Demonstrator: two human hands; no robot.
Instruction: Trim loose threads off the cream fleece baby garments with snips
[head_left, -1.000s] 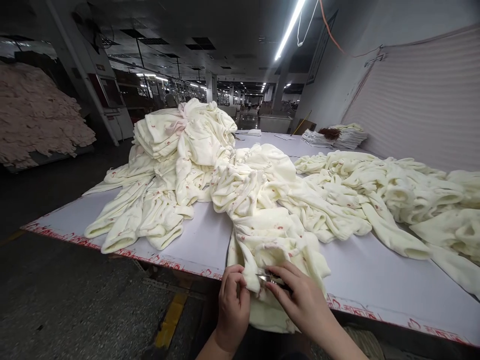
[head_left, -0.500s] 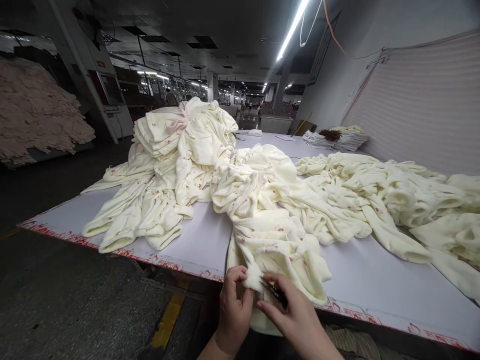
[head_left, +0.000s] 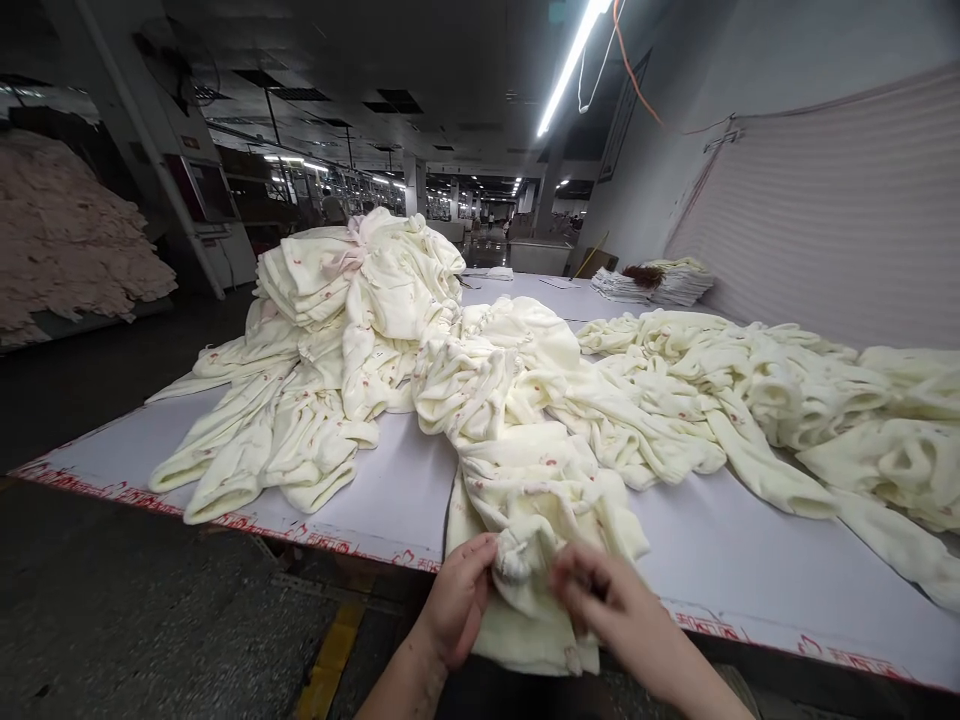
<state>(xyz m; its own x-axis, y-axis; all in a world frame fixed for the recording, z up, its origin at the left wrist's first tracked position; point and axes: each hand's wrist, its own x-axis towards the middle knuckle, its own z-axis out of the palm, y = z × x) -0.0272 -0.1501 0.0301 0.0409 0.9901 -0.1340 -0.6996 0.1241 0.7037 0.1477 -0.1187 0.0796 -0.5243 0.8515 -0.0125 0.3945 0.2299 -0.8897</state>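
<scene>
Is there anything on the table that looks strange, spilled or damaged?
Nothing looks spilled or damaged. One small oddity: a pink cloth near the top of the left-hand cream garment pile, whose colour differs from the cream fabric around it.

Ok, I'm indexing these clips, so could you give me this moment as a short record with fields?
left hand: fingertips pinching the cloth of the near garment
left hand point: left hand
right hand: right hand beside that cloth, blurred; whether it holds anything cannot be told
near garment: near garment, cream with small reddish prints, hanging over the table's near edge
table: table, pale top, red markings along the near edge
table, left: heaped cream garments
table, right: loose cream garments
floor, far left: pink cloth pile
overhead: lit tube light
</scene>
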